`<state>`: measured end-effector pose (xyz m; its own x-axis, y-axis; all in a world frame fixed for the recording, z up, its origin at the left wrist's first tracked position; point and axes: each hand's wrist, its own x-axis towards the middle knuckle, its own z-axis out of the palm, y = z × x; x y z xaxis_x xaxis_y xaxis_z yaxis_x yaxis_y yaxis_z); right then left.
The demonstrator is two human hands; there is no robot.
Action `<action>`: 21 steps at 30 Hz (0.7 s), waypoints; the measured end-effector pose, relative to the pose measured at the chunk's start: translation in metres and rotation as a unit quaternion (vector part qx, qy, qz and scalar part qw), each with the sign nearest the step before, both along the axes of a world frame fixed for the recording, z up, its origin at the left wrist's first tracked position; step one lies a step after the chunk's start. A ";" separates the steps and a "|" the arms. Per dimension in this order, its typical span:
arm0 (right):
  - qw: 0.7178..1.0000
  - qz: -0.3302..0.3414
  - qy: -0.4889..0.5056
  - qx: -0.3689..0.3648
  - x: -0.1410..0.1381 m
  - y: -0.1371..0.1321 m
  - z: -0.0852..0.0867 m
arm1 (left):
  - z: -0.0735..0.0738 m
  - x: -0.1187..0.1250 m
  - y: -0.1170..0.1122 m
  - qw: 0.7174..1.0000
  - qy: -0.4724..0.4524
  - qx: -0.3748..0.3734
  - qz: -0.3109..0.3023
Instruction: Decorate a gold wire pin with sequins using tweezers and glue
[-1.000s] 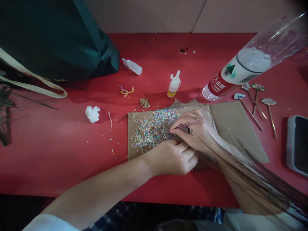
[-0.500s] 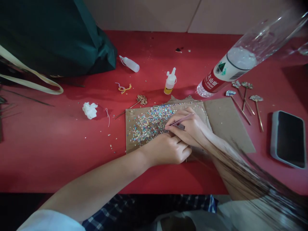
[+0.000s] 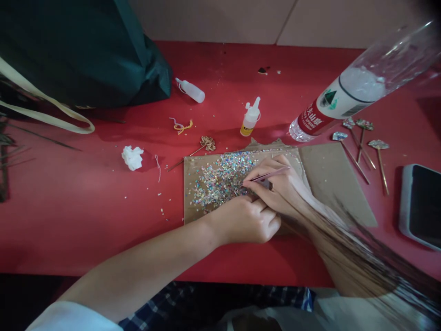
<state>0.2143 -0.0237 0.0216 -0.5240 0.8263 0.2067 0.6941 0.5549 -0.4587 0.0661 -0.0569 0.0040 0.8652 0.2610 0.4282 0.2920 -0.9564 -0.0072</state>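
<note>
Pink tweezers [image 3: 268, 175] are pinched in my right hand [image 3: 280, 188], their tips low by the edge of a pile of shiny, many-coloured flakes [image 3: 223, 177]. The flakes lie scattered on a piece of brown cardboard [image 3: 191, 214]. Right beside it, nearer to me, my left hand [image 3: 253, 218] is closed with its fingers curled; what they hold, if anything, is hidden. Beyond the cardboard's far left corner lies a gold flower-like piece on a thin stick [image 3: 207, 143]. A small bottle with a yellow label [image 3: 250, 118] stands past the far edge.
A tall water bottle [image 3: 320, 110] rises at the right, with several glittery-headed sticks [image 3: 380, 161] and a phone [image 3: 422, 204] nearby. At the left are a dark green bag [image 3: 103, 55], crumpled tissue [image 3: 132, 157] and thread [image 3: 181, 126]. Another small white bottle [image 3: 191, 90] lies on its side.
The whole view has shifted slightly, so everything on the table sits a little further right. Both hands keep nearly the same place over the cardboard; the tweezers stay in my right hand.
</note>
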 end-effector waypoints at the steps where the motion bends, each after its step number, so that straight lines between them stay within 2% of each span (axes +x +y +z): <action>1: 1.000 0.003 0.002 -0.001 0.000 0.000 0.000 | 0.000 0.000 -0.001 1.000 0.001 0.000 0.000; 12: 1.000 0.002 -0.017 0.024 -0.001 -0.004 0.007 | -0.001 0.000 -0.002 1.000 0.012 -0.009 -0.004; 21: 1.000 0.010 -0.003 0.013 -0.001 -0.003 0.000 | -0.003 0.001 -0.003 1.000 -0.020 -0.005 0.001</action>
